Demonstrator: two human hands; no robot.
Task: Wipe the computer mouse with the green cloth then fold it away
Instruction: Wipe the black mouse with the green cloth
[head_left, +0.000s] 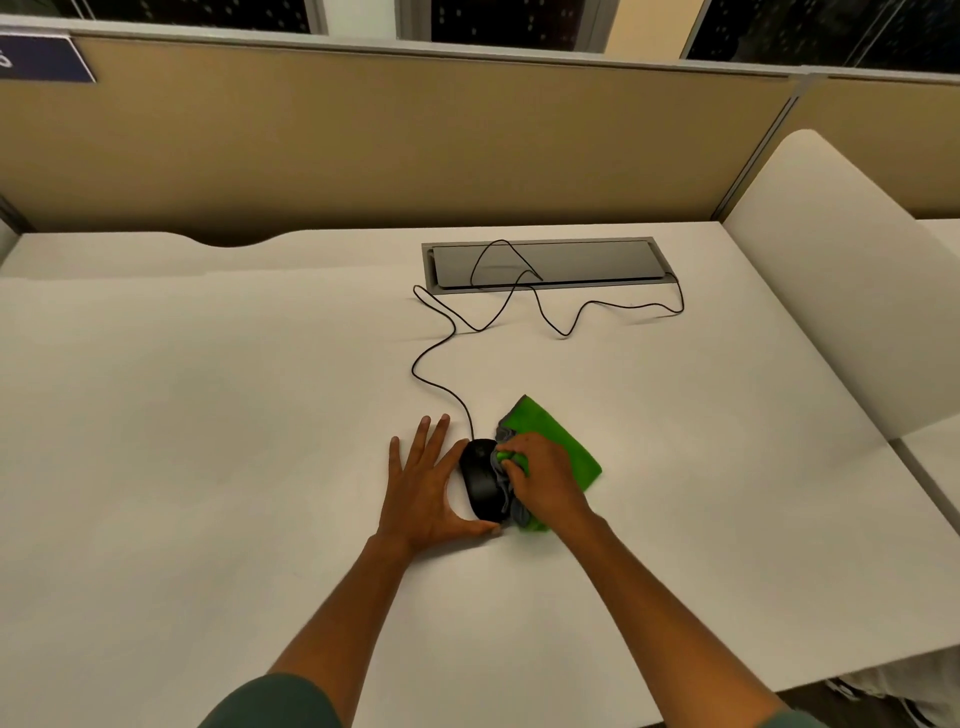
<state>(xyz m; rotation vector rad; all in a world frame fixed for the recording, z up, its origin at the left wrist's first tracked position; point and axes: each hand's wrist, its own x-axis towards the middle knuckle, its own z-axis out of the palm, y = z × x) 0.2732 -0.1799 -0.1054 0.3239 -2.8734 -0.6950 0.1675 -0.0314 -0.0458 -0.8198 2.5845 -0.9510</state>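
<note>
A black computer mouse (480, 480) lies on the white desk (208, 415), its black cable (441, 343) snaking back to the cable box. My left hand (426, 488) rests flat beside the mouse on its left, fingers spread, thumb curled around the mouse's near end. My right hand (545, 486) bunches the green cloth (561, 444), which has a grey underside, and presses it against the mouse's right side. Part of the cloth spreads out on the desk behind my right hand.
A grey cable box with a dark lid (545, 262) is set into the desk at the back. A tan partition (363, 140) walls off the far edge. A white divider panel (841, 291) stands on the right. The desk's front edge runs below my forearms.
</note>
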